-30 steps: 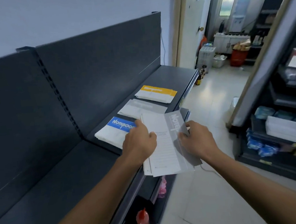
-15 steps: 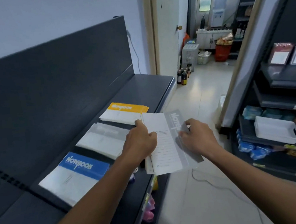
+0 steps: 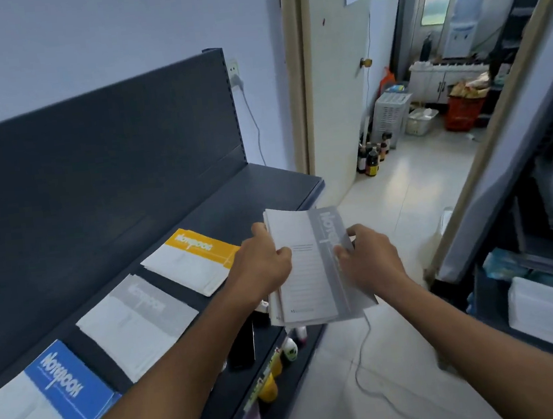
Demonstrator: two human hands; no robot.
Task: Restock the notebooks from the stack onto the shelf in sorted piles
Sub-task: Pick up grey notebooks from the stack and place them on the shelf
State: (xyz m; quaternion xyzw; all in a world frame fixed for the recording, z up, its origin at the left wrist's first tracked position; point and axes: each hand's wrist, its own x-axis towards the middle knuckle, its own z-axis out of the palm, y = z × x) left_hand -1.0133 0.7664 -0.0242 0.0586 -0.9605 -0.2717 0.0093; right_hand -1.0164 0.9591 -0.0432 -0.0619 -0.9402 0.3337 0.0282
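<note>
Both hands hold a stack of notebooks with a grey-banded one on top, out past the front edge of the dark shelf. My left hand grips the stack's left edge. My right hand pinches the grey band on its right side. Three piles lie on the shelf: a blue notebook pile nearest, a grey notebook pile in the middle, and a yellow notebook pile farthest, just left of my left hand.
The shelf's tall dark back panel stands behind the piles. Bottles sit on a lower shelf under my left arm. A white cable trails over the tiled floor. Another stocked rack stands to the right, an open doorway ahead.
The view has shifted right along the shelf, so the three piles sit further left and lower. Both hands keep the same hold on the stack, carried a little past the yellow pile.
</note>
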